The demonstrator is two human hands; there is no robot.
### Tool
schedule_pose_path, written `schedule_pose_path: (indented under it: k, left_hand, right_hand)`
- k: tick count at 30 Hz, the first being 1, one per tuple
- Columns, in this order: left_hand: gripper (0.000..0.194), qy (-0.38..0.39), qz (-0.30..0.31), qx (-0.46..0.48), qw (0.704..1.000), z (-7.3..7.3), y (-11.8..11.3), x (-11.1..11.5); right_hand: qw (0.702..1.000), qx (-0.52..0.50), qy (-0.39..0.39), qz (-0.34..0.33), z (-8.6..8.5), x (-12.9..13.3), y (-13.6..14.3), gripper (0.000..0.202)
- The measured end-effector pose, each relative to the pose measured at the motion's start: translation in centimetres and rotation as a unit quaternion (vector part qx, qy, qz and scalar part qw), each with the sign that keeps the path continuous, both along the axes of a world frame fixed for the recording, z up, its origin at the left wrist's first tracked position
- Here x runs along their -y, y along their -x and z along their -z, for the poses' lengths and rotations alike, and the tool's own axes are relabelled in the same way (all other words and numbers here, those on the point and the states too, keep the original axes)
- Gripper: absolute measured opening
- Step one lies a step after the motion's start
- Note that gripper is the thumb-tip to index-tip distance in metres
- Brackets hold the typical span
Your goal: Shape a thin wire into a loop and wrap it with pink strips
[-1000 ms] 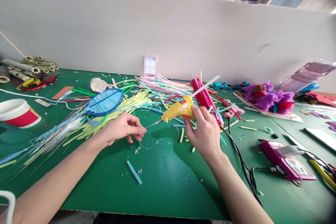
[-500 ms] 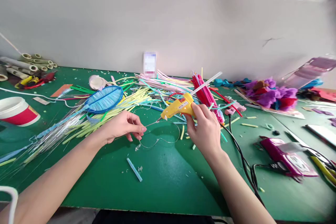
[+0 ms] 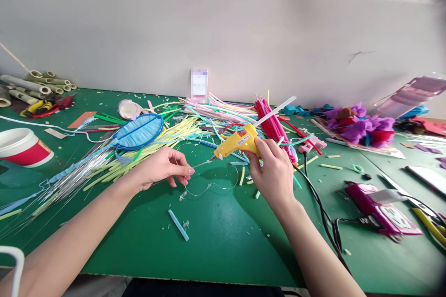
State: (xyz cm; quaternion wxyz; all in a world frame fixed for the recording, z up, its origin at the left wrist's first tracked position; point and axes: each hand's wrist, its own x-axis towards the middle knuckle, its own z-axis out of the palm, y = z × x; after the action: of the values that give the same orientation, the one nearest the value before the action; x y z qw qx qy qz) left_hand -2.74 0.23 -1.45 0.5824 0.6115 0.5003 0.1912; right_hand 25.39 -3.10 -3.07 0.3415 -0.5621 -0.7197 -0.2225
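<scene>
My right hand is wrapped round the grip of a yellow hot glue gun, with a clear glue stick poking out of its back end. The gun's nozzle points left and down, close to the tip of a thin wire. Between thumb and fingers my left hand pinches that wire. A fine curved strand loops below and around the wire; where it is fixed I cannot tell. Nearer me lies a short light-blue stick on the green table.
Left of centre lies a blue fan-shaped piece on yellow and pink fuzzy stems. A paper cup stands far left. Right are a magenta power strip, black cables and purple fluffy material. A phone leans on the wall.
Almost nothing differs. The glue gun and my right hand have shifted very slightly to the right; my left hand holds still.
</scene>
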Motion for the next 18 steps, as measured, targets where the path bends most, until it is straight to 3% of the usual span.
schedule_pose_path:
  k: [18]
  left_hand:
    - [0.032, 0.004, -0.004, -0.001, 1.0, -0.09, 0.0, 0.0]
  right_hand:
    - [1.0, 0.009, -0.008, 0.007, -0.16, 0.08, -0.26, 0.026]
